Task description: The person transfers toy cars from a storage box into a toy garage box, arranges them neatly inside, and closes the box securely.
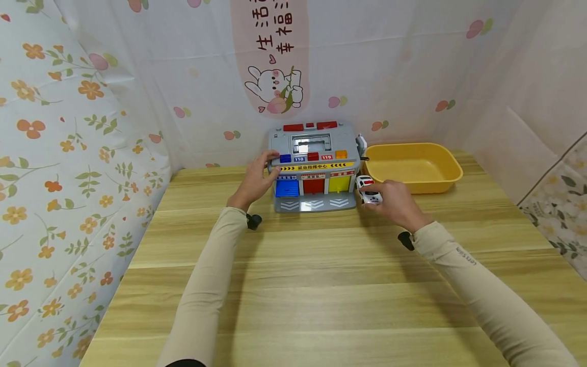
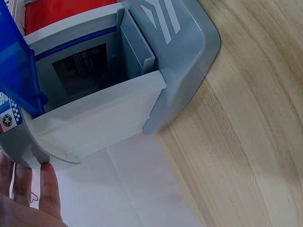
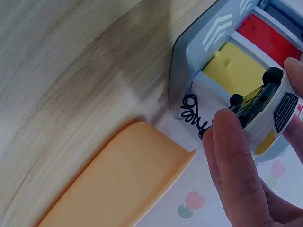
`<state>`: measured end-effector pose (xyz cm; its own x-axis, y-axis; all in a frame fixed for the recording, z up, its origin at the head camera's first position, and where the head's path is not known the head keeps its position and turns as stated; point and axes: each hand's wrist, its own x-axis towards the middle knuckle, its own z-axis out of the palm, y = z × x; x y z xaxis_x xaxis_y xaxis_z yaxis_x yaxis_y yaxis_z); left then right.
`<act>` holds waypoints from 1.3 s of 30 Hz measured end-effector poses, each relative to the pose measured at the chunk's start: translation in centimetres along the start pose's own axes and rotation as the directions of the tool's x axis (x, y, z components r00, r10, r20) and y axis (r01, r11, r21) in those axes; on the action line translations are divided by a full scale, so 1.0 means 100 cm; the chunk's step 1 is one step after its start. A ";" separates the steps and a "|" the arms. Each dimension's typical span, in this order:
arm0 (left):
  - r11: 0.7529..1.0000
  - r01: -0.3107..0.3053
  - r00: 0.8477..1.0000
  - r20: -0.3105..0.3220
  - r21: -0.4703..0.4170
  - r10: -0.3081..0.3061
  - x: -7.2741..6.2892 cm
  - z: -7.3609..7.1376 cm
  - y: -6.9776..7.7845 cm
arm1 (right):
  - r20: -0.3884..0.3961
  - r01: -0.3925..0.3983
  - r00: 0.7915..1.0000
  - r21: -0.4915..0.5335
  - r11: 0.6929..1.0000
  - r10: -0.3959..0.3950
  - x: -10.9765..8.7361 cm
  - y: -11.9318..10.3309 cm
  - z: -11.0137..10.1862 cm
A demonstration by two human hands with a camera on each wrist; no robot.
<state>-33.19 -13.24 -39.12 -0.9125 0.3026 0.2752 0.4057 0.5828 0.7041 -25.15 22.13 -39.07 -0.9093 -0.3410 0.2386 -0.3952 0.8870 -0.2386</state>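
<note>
A grey toy rescue-station garage [image 1: 312, 166] with blue, red and yellow doors stands against the back wall. My left hand [image 1: 257, 178] is at its upper left edge; in the left wrist view its straight fingers [image 2: 49, 189] touch the grey side. The blue door [image 2: 16, 61] is swung up, showing the bay behind it. Between thumb and fingers, my right hand [image 1: 395, 202] pinches a white toy police car [image 1: 370, 198] by the garage's right front corner. In the right wrist view, the car's dark underside and wheels [image 3: 272, 75] face the garage, whose red and yellow doors are down.
Right of the garage sits a yellow plastic bin [image 1: 412, 186]. A black coiled cord [image 3: 190, 111] hangs at the garage's right side, near a white piece [image 1: 362, 144]. Patterned cloth [image 1: 192, 76] walls the wooden table [image 1: 312, 290] at the back and sides.
</note>
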 end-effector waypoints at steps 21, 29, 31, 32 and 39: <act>1.000 0.001 1.000 -0.007 0.010 -0.001 -0.001 0.000 0.002 | 0.043 0.004 0.999 0.070 0.998 -0.007 -0.001 -0.017 0.015; 1.000 -0.005 1.000 -0.010 0.009 0.006 -0.001 -0.001 0.001 | 0.037 0.031 0.999 0.103 0.994 -0.035 0.002 -0.031 0.021; 1.000 -0.005 1.000 -0.010 0.009 0.005 -0.001 -0.001 0.000 | 0.041 0.040 0.998 0.122 0.992 -0.046 0.002 -0.034 0.023; 1.000 -0.004 1.000 -0.009 0.009 0.004 -0.001 -0.001 0.000 | 0.044 0.043 0.998 0.127 0.991 -0.049 0.003 -0.036 0.024; 1.000 -0.008 1.000 -0.012 0.001 0.008 -0.001 0.001 -0.001 | 0.072 0.052 0.995 0.154 0.987 -0.063 0.005 -0.046 0.027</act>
<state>-33.19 -13.28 -39.29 -0.9099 0.2977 0.2888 0.4127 0.5808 0.7016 -24.13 17.07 -40.39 -0.8894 -0.4180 0.1851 -0.4572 0.8096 -0.3682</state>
